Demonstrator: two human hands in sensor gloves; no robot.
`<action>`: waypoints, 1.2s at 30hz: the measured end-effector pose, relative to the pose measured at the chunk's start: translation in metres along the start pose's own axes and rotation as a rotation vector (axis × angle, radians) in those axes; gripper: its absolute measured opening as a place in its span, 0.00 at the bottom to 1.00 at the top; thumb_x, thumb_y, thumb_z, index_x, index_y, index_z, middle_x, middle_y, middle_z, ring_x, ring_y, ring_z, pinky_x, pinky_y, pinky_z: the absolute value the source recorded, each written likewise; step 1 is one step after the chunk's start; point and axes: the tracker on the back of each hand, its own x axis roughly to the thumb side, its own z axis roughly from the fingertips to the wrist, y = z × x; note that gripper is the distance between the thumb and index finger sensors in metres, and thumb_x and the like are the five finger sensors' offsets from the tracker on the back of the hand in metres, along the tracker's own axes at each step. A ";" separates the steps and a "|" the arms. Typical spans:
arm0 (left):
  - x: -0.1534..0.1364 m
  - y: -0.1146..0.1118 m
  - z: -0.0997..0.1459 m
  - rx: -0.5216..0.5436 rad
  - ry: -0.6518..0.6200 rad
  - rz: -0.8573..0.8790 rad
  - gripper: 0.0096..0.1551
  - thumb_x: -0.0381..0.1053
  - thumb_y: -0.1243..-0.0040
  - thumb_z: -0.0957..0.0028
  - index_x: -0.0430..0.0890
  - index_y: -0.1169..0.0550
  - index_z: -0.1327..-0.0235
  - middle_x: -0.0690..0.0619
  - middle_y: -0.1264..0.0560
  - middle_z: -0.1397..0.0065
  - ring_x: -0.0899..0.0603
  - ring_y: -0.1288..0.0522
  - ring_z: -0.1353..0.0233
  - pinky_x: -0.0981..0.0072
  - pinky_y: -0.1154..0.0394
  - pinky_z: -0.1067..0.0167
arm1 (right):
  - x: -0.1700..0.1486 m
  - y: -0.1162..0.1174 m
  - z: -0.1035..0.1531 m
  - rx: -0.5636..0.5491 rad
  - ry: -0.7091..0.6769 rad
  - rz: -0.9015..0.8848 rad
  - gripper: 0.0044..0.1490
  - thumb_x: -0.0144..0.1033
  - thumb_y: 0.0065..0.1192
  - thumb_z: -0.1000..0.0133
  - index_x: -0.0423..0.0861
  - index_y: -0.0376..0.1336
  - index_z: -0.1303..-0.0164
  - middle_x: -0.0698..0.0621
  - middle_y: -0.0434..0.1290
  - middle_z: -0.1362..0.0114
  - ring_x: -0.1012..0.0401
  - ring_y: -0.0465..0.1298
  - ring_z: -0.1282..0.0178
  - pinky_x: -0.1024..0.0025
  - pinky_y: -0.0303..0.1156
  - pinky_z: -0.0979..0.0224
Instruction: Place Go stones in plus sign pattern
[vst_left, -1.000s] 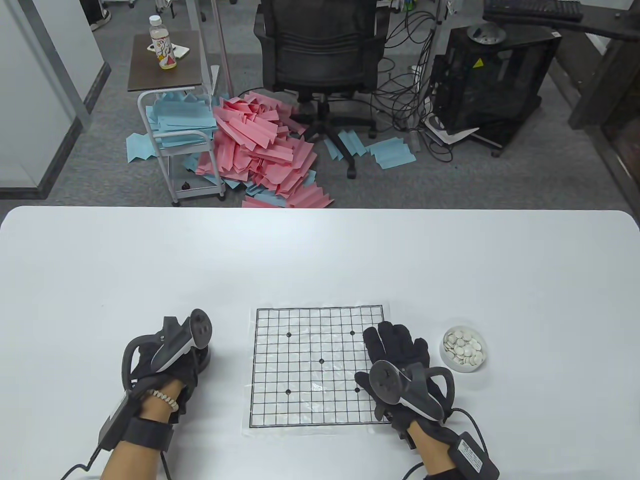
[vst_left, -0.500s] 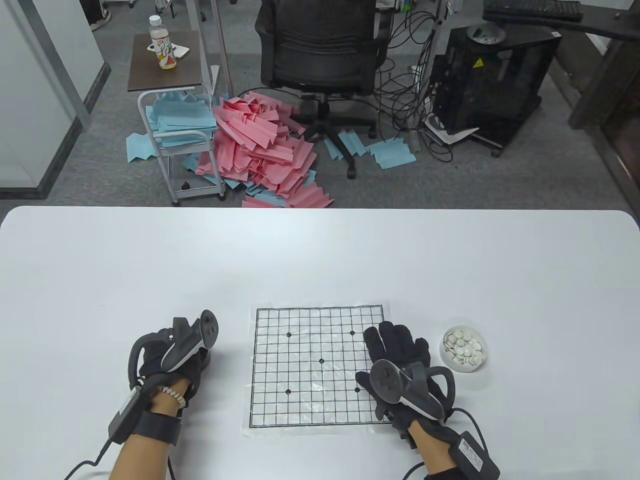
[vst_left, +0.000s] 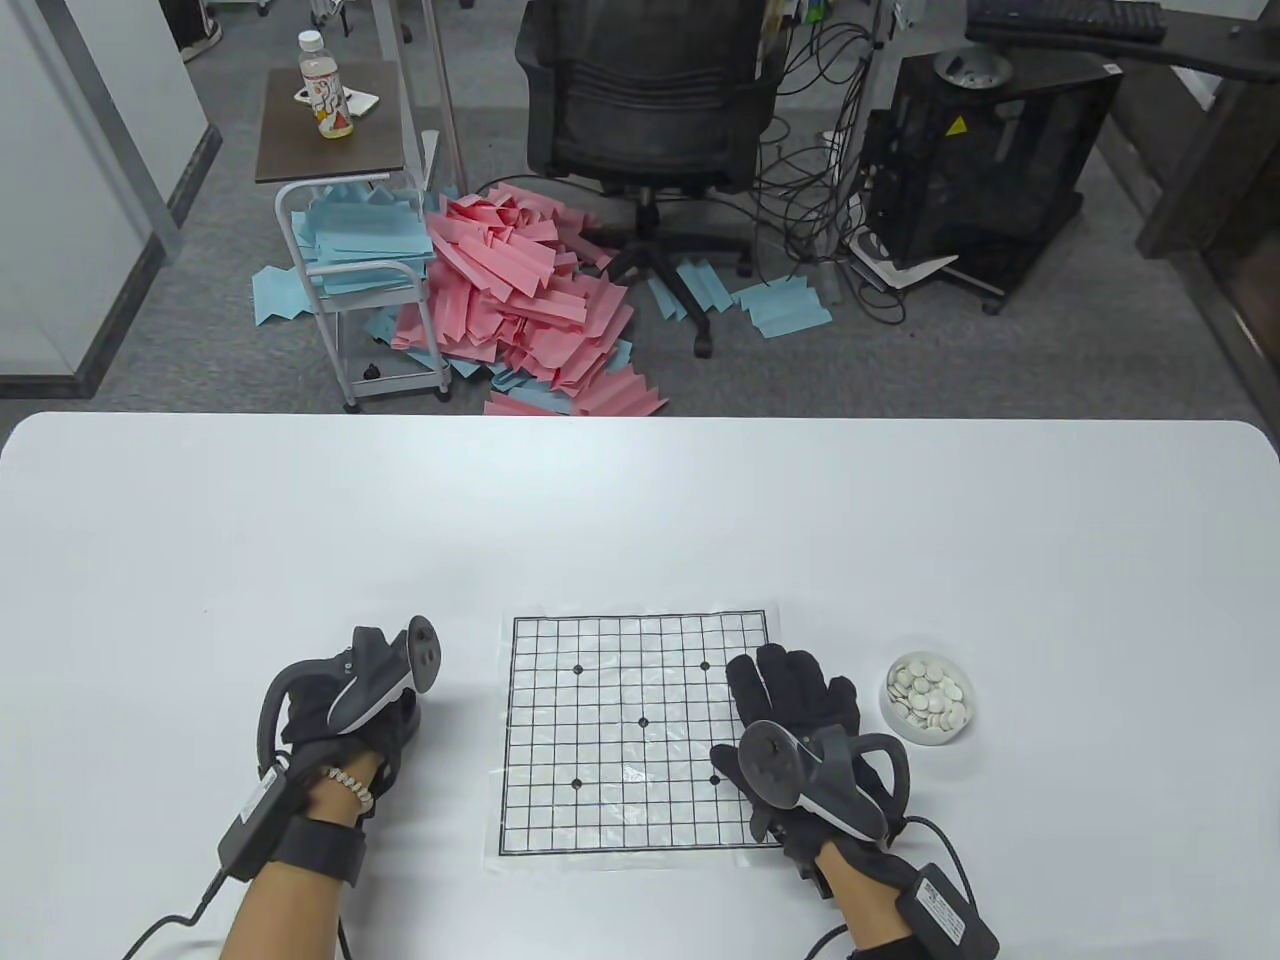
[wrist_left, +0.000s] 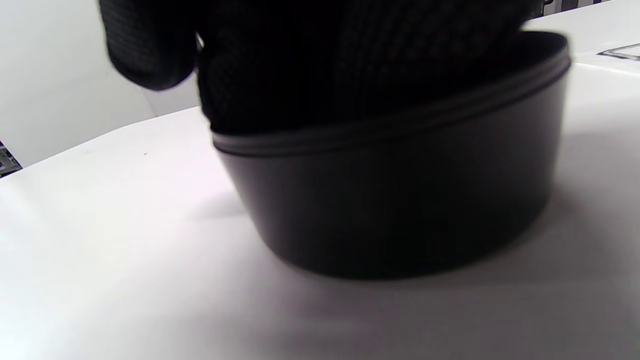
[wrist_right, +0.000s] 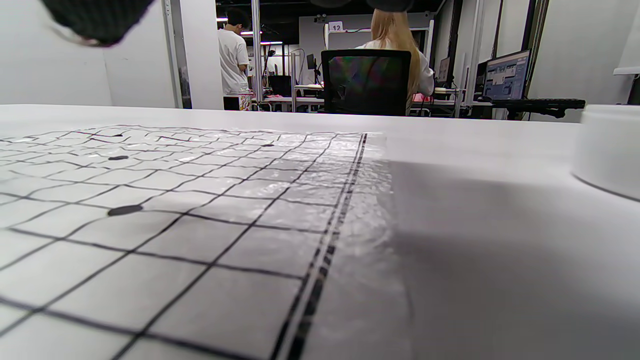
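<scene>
A paper Go board with a black grid lies flat on the white table and has no stones on it. It also shows in the right wrist view. A white bowl of white stones stands to its right, and its wall shows in the right wrist view. My right hand rests flat, fingers spread, on the board's right edge. My left hand is over a black bowl left of the board. In the left wrist view its fingers reach into the bowl. The bowl's contents are hidden.
The white table stretches far beyond the board. Cables run from both wrists off the near edge. Behind the table are an office chair, a pile of pink and blue paper and a small cart.
My left hand has shifted a little to the right and forward over the black bowl. My right hand has not moved.
</scene>
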 end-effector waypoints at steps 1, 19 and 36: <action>0.000 0.000 0.000 0.005 0.001 -0.003 0.24 0.49 0.23 0.64 0.56 0.14 0.52 0.54 0.11 0.47 0.44 0.15 0.52 0.42 0.25 0.40 | 0.000 0.000 0.000 0.001 0.000 0.000 0.56 0.62 0.62 0.52 0.57 0.43 0.17 0.46 0.46 0.12 0.42 0.50 0.11 0.30 0.50 0.19; 0.000 0.003 -0.004 -0.110 -0.023 0.006 0.27 0.54 0.26 0.63 0.55 0.14 0.48 0.54 0.13 0.40 0.43 0.16 0.46 0.40 0.28 0.35 | 0.001 0.000 0.000 0.007 -0.003 0.007 0.56 0.62 0.62 0.52 0.57 0.44 0.17 0.46 0.46 0.12 0.42 0.50 0.11 0.30 0.50 0.19; -0.001 0.008 0.007 0.081 -0.034 0.032 0.21 0.55 0.31 0.60 0.54 0.10 0.55 0.54 0.11 0.45 0.42 0.15 0.48 0.41 0.26 0.37 | 0.001 0.000 0.000 0.008 -0.001 0.004 0.55 0.62 0.62 0.52 0.57 0.44 0.17 0.46 0.46 0.12 0.42 0.50 0.11 0.30 0.50 0.19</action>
